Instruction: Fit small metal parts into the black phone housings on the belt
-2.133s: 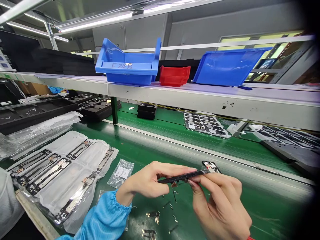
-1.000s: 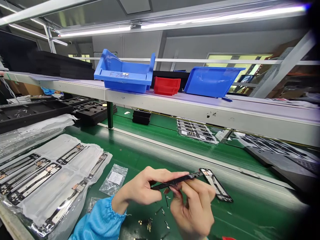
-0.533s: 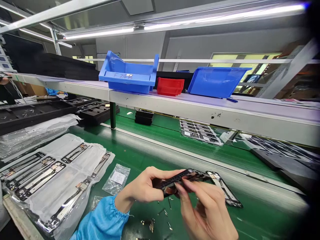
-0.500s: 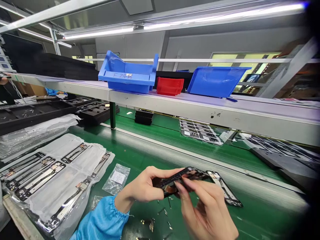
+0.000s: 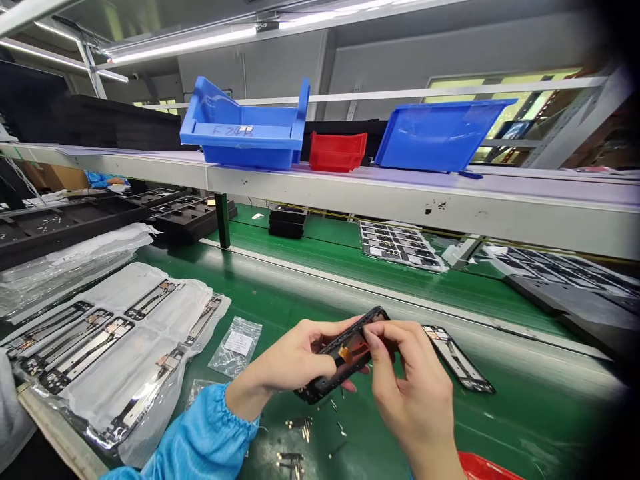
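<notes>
My left hand (image 5: 287, 360) is closed around a black phone frame (image 5: 330, 383), tilted above the green bench, with an orange flex piece inside it. My right hand (image 5: 415, 383) has its thumb and index finger pinched together at the frame's upper right end. Whatever lies between those fingertips is hidden. Just right of my right hand, another phone frame (image 5: 460, 360) lies on the bench. Below the held frame are several small dark strips with gold ends (image 5: 291, 460).
Several phone frames lie in a white tray (image 5: 150, 380) at left. Nearby is a labelled plastic bag (image 5: 239, 341). A red object (image 5: 487, 467) shows at the bottom edge. The shelf (image 5: 340, 193) overhead carries a blue bin (image 5: 247, 150), a red bin (image 5: 337, 152) and another blue bin (image 5: 430, 137).
The phone frame has been tilted more steeply, so its inside and orange flex show more. My right hand has shifted up to its far end. A red object has come into view.
</notes>
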### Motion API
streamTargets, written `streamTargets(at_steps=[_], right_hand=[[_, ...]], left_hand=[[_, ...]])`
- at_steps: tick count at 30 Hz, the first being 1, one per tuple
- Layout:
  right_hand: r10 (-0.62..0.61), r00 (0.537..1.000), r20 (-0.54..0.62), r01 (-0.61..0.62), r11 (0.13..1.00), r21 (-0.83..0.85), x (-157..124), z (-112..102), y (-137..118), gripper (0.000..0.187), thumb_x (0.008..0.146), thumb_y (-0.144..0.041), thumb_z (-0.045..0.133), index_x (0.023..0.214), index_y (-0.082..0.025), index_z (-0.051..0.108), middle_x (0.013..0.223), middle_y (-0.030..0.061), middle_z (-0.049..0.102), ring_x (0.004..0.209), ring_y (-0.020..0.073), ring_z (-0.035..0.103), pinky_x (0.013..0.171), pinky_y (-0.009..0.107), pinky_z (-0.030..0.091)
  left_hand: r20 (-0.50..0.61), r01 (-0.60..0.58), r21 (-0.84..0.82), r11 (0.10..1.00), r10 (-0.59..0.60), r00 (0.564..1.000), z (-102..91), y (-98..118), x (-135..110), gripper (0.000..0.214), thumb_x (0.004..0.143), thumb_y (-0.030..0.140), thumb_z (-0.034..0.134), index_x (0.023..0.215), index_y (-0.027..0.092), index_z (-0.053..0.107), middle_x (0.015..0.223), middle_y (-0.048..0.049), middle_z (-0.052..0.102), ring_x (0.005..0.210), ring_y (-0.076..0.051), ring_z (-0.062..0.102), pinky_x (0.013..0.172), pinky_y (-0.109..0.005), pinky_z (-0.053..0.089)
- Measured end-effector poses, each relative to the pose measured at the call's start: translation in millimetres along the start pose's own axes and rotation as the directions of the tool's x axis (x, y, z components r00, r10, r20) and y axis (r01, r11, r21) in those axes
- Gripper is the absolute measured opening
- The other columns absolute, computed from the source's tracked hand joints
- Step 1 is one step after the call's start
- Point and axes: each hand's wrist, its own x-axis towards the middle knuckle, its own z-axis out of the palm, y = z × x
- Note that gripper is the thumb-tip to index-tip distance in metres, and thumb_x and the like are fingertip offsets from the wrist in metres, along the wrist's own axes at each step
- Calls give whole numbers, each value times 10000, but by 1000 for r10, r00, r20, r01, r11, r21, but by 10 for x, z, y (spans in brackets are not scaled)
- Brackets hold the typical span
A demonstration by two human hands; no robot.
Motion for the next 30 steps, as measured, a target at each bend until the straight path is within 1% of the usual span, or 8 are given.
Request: streamTargets(at_steps=[3,6,10,13,16,20,26,30], right_hand=[[30,999,29,-31,999,34,-23,3,32,87,1056,-131,603,1039,-207,643,944,36,603,733,139,614,528,220,562],[30,999,32,-31,999,45,-34,11,49,92,1054,-128,598,1033,-209,638,934,29,593,716,135,607,503,213,554],[69,997,32,-71,996,50,-32,23,39,83,1062,-151,604,1022,-211,645,943,26,597,732,134,611,536,225,559],[102,995,-11,-101,994,41,-29,10,7,63,1066,-181,627,1029,-211,668,954,32,618,786,145,635,602,249,570],[78,996,-30,-77,996,34,-34,-15,-29,78,1059,-174,646,1092,-209,708,989,45,659,845,156,663,654,263,582],[77,997,-11,-77,995,59,-43,-22,-62,131,1032,-155,685,1139,-204,743,1011,61,671,821,162,652,603,265,588],[67,998,3,-67,996,57,-56,-21,-82,164,1017,-152,710,1166,-207,750,1009,55,667,808,152,624,606,259,589],[46,999,-13,-46,998,30,-41,-29,-107,147,1006,-152,731,1142,-206,743,994,44,668,795,141,614,606,254,562]], left_hand=[[7,20,-10,1000,-20,1000,-13,0,14,921,619,59,612,1514,268,675,1040,-15,750,897,-151,659,826,-295,672],[13,18,6,1000,-18,1000,-24,-7,18,914,628,61,613,1516,272,674,1063,-15,748,926,-158,665,830,-291,674],[21,16,-4,1000,-16,1000,-35,0,21,908,634,60,612,1518,258,670,1102,-28,765,952,-182,697,820,-296,672],[26,23,-56,998,-21,999,-43,20,24,913,612,66,603,1507,228,675,1105,-53,786,943,-216,745,776,-301,672],[30,34,-97,995,-31,999,-47,40,21,919,594,65,595,1496,216,682,1138,-77,797,908,-234,779,764,-323,682],[40,31,-121,992,-26,999,-53,47,13,936,582,51,591,1492,246,686,1199,-74,793,827,-218,791,755,-337,692],[45,32,-136,990,-26,999,-56,55,4,908,580,42,599,1457,245,714,1211,-68,790,830,-206,786,761,-326,691],[46,29,-132,991,-23,999,-40,58,2,897,578,41,597,1442,241,726,1291,-73,768,860,-204,783,772,-320,691]])
